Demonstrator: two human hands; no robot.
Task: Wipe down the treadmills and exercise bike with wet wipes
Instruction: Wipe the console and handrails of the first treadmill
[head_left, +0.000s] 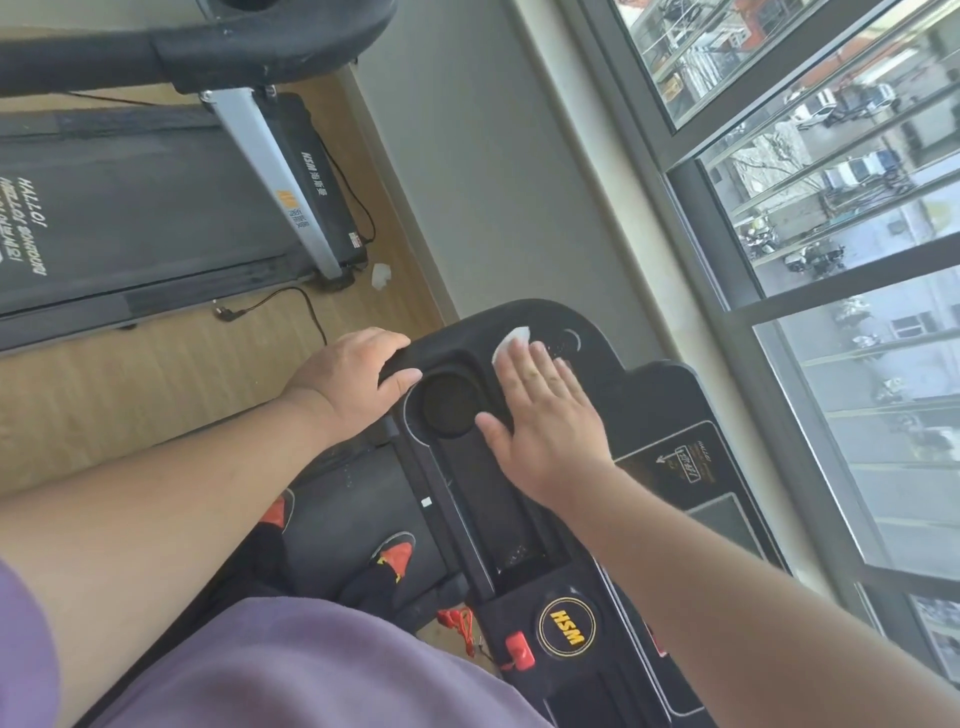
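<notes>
I stand on a black treadmill and look down at its console (670, 415). My right hand (545, 415) lies flat with straight fingers on the console's left part and presses a white wet wipe (511, 340), whose edge shows past the fingertips. My left hand (358, 379) grips the console's left handle end (415, 353), fingers curled over it. A round cup holder (449, 405) sits between the two hands. A second treadmill (130, 208) stands to the left on the wooden floor.
A crumpled white wipe (381, 274) lies on the floor by the second treadmill's front. A loose black power plug and cord (270, 306) trail across the floor. A red safety key (519, 652) hangs at the console. Windows (831, 234) run along the right wall.
</notes>
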